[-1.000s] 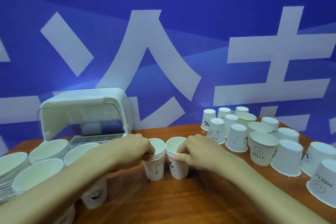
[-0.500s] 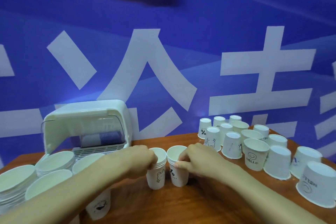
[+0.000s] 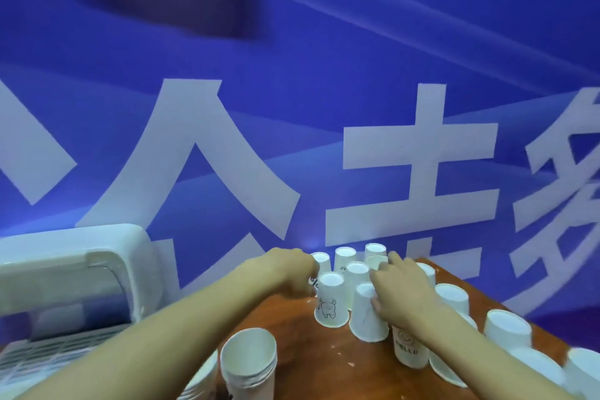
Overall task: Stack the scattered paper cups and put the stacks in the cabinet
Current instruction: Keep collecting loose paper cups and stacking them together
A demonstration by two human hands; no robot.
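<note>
Several white paper cups stand upside down in a cluster on the wooden table (image 3: 305, 364), among them a bear-print cup (image 3: 330, 300) and a plain cup (image 3: 367, 315). My left hand (image 3: 292, 273) reaches into the cluster's back left, its fingers curled round an upside-down cup (image 3: 321, 261) that it mostly hides. My right hand (image 3: 401, 295) curls over the plain cup, thumb against its side. An upright stack of cups (image 3: 250, 364) stands near the bottom centre. The white cabinet (image 3: 81, 269) sits at the left, its lid raised.
More upside-down cups (image 3: 508, 330) trail along the table's right edge, and an upright "HELLO" cup (image 3: 409, 351) stands under my right forearm. A second stack (image 3: 203, 383) peeks in at the bottom. A blue banner wall rises right behind the table.
Both hands have let go of the two upright stacks and moved right and away from me to the upside-down cluster. The camera has swung right and upward.
</note>
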